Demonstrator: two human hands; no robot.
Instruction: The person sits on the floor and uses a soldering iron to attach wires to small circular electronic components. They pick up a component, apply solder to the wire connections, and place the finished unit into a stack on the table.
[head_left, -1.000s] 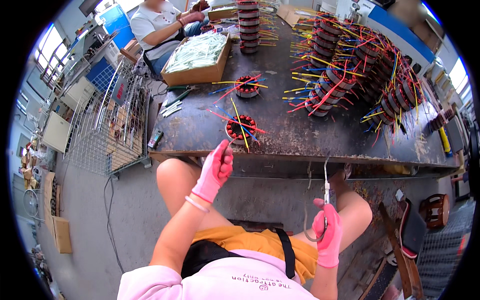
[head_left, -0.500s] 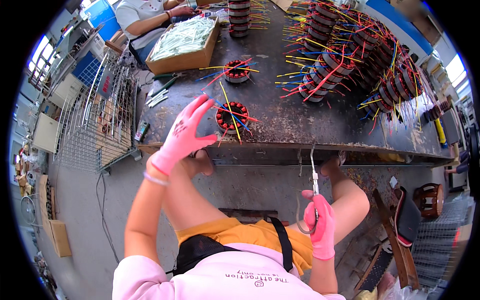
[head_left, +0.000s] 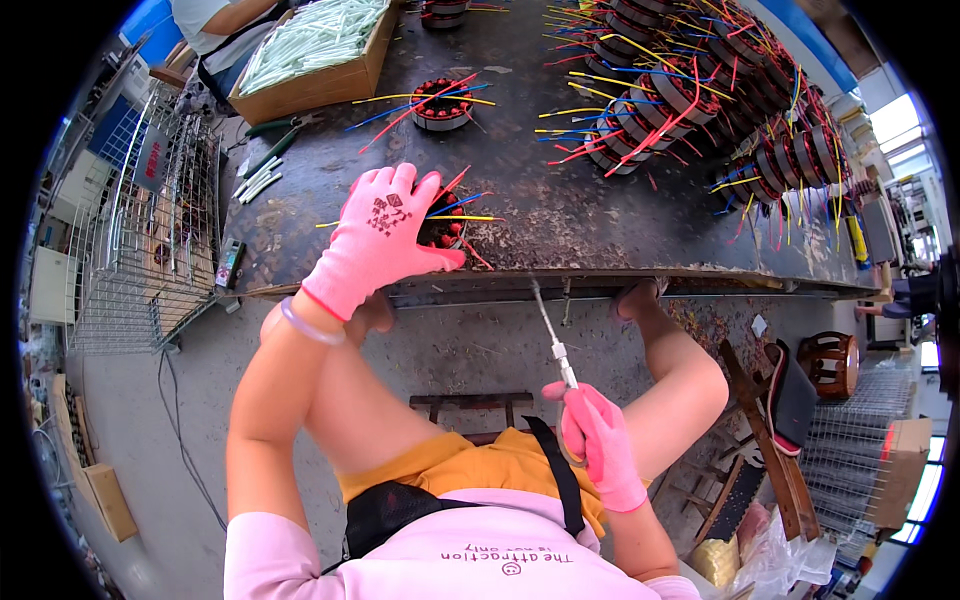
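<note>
My left hand [head_left: 385, 230], in a pink glove, lies over a motor stator [head_left: 452, 232] near the table's front edge. Thumb and fingers span the ring from its near side to its far side and hide its left part. Red, blue and yellow wires stick out from under the glove. My right hand [head_left: 598, 440], also gloved in pink, is closed around a slim tool with a thin metal nozzle [head_left: 549, 322] and a silver fitting. Its tip points up at the table edge, apart from the stator. A second stator [head_left: 442, 106] lies flat farther back.
Stacks of wired stators [head_left: 655, 110] fill the right side of the table [head_left: 560, 235]. Far left are a cardboard box [head_left: 310, 92] of white tubes, green-handled pliers [head_left: 272, 150] and several loose tubes [head_left: 260, 184]. A wire cage [head_left: 160, 220] stands left of the table.
My left hand has moved from beside the near stator onto it, and the stator's wires now point another way. The tool in my right hand has shifted left and tilted. The whole view has shifted.
</note>
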